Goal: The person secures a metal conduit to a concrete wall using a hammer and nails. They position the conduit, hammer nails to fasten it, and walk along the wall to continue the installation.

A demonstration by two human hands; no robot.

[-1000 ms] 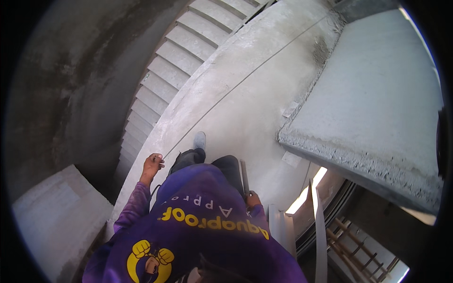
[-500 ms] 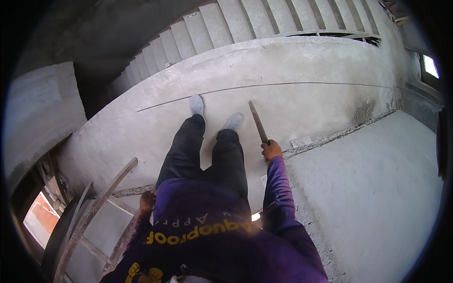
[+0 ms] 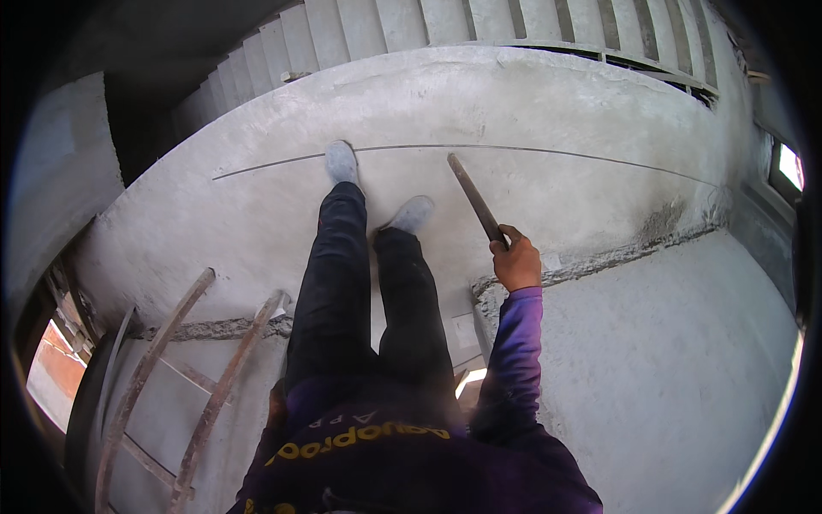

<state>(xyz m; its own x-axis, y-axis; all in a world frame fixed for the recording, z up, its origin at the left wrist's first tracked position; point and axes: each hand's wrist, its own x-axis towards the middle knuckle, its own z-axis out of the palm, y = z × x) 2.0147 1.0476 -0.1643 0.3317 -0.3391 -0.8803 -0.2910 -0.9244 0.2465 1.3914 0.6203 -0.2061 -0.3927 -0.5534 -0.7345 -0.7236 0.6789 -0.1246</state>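
Note:
My right hand (image 3: 517, 259), at the end of a purple sleeve, is closed round the near end of a stick (image 3: 476, 200). This stick is straight, brown-grey and looks like wood. It slants forward and left, and its far tip shows close to a long thin dark line (image 3: 591, 156) on the pale floor. Whether the tip touches the floor I cannot tell. Only a sliver of my left hand (image 3: 277, 401) shows, low beside my left thigh; its fingers are hidden. Both my dusty grey shoes stand on the concrete, the left one across the dark line.
Concrete stairs (image 3: 360, 30) curve along the far side, beyond the edge of the floor. A wooden ladder (image 3: 210, 420) leans at the near left. Rough broken edges (image 3: 634, 250) border the floor at the near right, beside a pale wall-like surface (image 3: 668, 343). A window (image 3: 789, 167) is at far right.
My right hand has moved forward and right with the stick, whose tip is closer to the dark line. My left leg has stepped forward. My left hand has become mostly hidden.

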